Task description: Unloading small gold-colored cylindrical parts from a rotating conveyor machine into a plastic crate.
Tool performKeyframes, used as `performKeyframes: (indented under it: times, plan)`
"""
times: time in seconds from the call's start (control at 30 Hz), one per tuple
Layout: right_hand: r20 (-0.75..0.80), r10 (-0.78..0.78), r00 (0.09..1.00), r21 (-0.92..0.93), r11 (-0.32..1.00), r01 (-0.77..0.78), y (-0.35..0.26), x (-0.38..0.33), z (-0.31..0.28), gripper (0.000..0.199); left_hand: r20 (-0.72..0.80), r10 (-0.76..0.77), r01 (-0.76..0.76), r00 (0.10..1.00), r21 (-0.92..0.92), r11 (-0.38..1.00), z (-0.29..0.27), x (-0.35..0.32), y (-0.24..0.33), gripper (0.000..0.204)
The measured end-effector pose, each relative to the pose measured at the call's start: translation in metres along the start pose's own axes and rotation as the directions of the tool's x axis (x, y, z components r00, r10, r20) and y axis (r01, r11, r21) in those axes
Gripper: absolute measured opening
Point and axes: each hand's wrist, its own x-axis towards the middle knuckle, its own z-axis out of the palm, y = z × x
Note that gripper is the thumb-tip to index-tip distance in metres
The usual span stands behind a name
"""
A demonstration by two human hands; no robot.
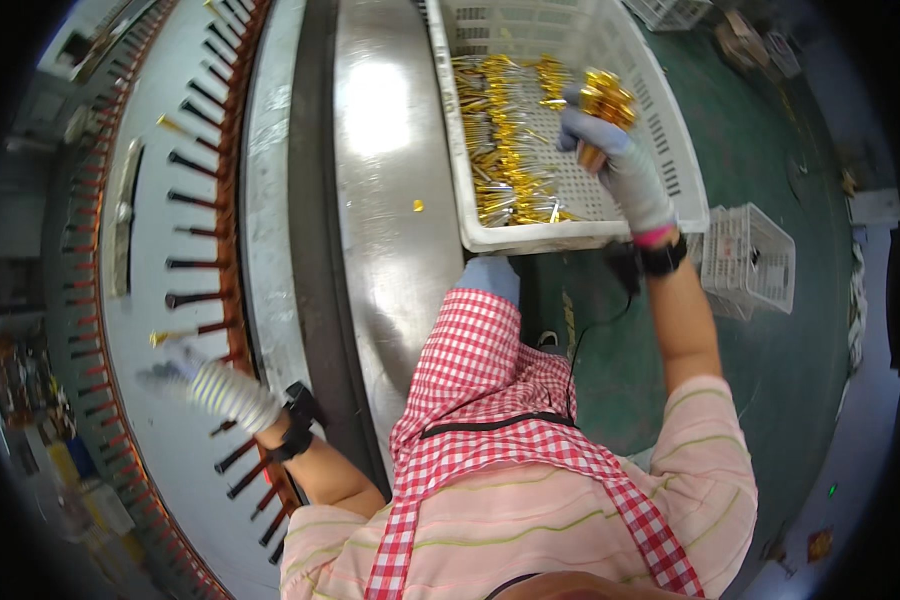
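Observation:
My right hand (615,150), in a grey-white glove, is closed around a bundle of shiny gold pieces (607,98) above the right part of a white plastic crate (570,238). Inside the crate, many slender gold and silver pieces (510,140) lie in rows along its left side. My left hand (195,378), gloved too, reaches over a brown rail (232,215) lined with dark sticks. Close to its fingers is a gold-tipped stick (165,338). Motion smears those fingers, so I cannot make out whether they grip anything.
A shiny metal bench top (390,170) runs between rail and crate, with a small gold scrap (418,206) on it. Further left, a second rail (95,270) carries more sticks. Another white crate (750,262) stands on the green floor (800,330) to the right.

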Motion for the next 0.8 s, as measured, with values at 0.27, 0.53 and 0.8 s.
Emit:
performKeyframes:
  times: [0.27, 0.53, 0.8]
  plan:
    - [0.214, 0.497, 0.841, -0.977, 0.125, 0.174, 0.058, 0.09, -0.065, 0.048, 0.188, -0.094, 0.078, 0.978, 0.091, 0.993, -0.053, 0.045, -0.052, 0.028]
    - [0.172, 0.847, 0.503, -0.924, -0.039, 0.381, 0.185, 0.099, -0.088, 0.045, 0.157, 0.186, -0.204, 0.97, 0.109, 0.973, -0.084, 0.062, 0.019, 0.041]
    - [0.104, 0.945, 0.31, -0.94, -0.008, 0.34, 0.252, 0.075, -0.101, 0.067, 0.324, -0.147, 0.153, 0.934, 0.008, 0.988, -0.016, 0.035, 0.024, 0.047]
